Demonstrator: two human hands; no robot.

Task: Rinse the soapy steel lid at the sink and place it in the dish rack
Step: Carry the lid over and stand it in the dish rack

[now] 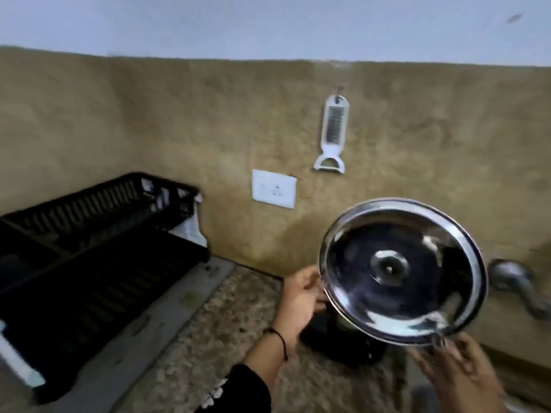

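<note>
The steel lid (402, 271) is held up in the air, tilted so its shiny inner face and centre rivet face the camera, in front of the tan tiled wall (149, 114). The left hand (301, 296) grips its left rim with curled fingers, a dark band on the wrist. The right hand (456, 365) touches the lower right rim, fingers spread; it is blurred, so whether it truly clasps the edge I cannot tell. Below the lid stands a dark object (343, 341) on the speckled counter (208, 338). Just right is a wall tap (512, 281). Well apart on the left sits the black dish rack (98, 248). A white socket plate (274, 189) and hanging white peeler (333, 135) are on the wall
</note>
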